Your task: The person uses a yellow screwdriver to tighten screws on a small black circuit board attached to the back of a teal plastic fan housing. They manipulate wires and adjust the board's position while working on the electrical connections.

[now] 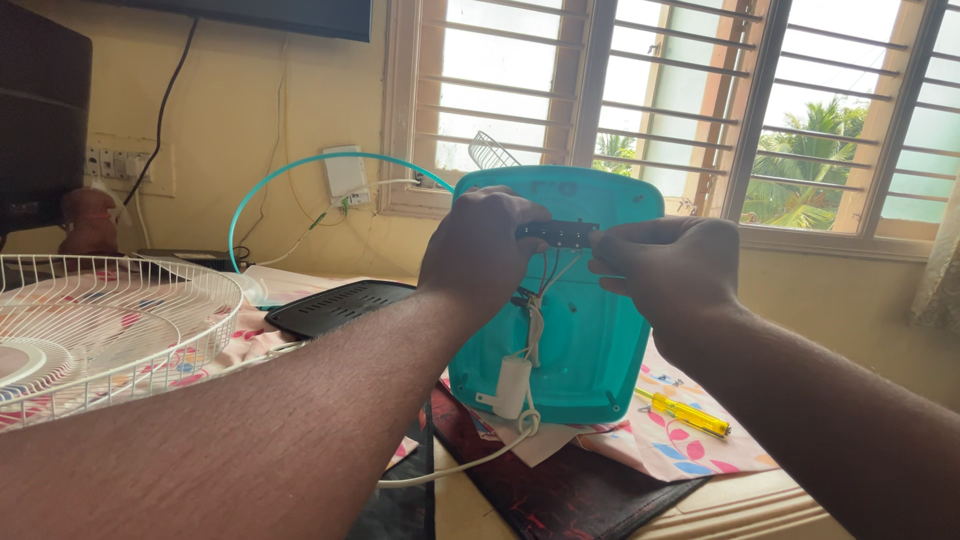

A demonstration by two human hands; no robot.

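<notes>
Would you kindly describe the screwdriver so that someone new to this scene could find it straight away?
Start at the big turquoise fan base propped upright in the middle of the table, below the window. Look just past its lower right corner, on the floral cloth. The screwdriver lies there, untouched, the only thing with a clear yellow handle.

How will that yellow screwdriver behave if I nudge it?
The yellow screwdriver has a round handle, so it will likely roll. It lies on floral cloth, which may slow it. It sits near the table edge, so it could drop off.
</notes>
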